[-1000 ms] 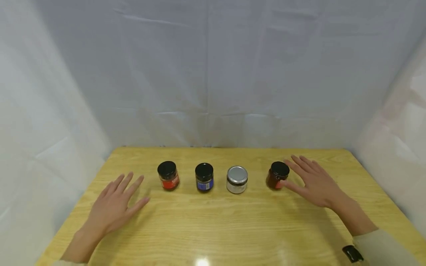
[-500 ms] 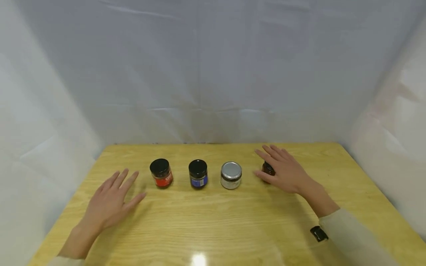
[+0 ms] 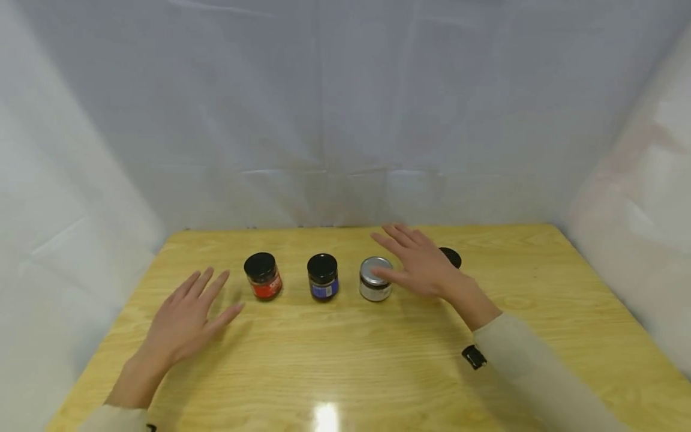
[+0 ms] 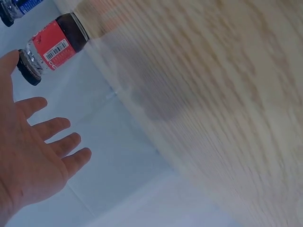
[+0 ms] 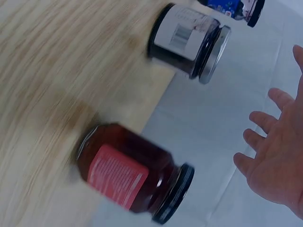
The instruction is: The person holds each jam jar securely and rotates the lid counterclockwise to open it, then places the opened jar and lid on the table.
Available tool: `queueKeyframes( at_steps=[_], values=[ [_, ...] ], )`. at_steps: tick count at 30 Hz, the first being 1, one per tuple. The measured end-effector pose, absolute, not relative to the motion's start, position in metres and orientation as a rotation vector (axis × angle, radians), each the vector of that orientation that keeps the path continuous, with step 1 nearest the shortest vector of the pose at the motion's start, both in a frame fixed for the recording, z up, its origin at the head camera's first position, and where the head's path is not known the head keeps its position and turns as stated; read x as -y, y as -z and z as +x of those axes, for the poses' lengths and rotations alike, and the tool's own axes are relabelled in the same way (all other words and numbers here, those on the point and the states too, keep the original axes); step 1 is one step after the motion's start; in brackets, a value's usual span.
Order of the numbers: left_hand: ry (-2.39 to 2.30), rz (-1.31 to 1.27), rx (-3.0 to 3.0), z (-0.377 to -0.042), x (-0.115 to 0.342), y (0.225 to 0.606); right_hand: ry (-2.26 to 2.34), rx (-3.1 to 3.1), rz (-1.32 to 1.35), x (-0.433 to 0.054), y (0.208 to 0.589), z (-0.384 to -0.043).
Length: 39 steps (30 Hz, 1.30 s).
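Observation:
Fingers spread, my right hand (image 3: 418, 264) hovers between a silver-lidded jar with a white label (image 3: 375, 289) and a dark red jar, its thumb overlapping the silver lid in the head view. The dark red jar's black lid (image 3: 450, 257) peeks out behind that hand; its body and red label (image 5: 118, 176) show in the right wrist view. My left hand (image 3: 180, 321) stays over the table's left side, fingers spread, holding nothing. Nearest to it stands a black-lidded jar with a red label (image 3: 264, 282). Right of that is a black-lidded jar with a blue label (image 3: 323, 282).
All the jars stand upright in a row on a light wooden table (image 3: 302, 366). A grey-white cloth (image 3: 259, 120) hangs behind the far edge, and pale cloth walls rise at both sides. A small black device (image 3: 474, 357) sits at the right sleeve.
My right hand has moved left, from beside the dark red jar, across it, to the silver-lidded jar. The left hand keeps nearly the same place; the view has shifted slightly.

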State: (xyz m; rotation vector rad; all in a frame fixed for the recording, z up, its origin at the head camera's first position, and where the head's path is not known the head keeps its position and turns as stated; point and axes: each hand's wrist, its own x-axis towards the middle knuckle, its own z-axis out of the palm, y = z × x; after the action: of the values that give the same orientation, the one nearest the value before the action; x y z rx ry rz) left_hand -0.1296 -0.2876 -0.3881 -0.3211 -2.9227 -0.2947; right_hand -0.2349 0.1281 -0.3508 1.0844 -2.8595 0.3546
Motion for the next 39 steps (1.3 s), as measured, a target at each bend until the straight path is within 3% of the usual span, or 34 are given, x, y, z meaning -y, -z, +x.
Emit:
queueKeyframes(
  at_steps=[15,39],
  values=[
    [0.397,-0.255,2.978,-0.132,0.282,0.387,-0.305,2.851,1.194,-0.062,0.350,-0.236],
    [0.365,-0.253,2.976,-0.140,0.268,0.387,-0.152,2.930,1.219,0.000,0.356,-0.228]
  ],
)
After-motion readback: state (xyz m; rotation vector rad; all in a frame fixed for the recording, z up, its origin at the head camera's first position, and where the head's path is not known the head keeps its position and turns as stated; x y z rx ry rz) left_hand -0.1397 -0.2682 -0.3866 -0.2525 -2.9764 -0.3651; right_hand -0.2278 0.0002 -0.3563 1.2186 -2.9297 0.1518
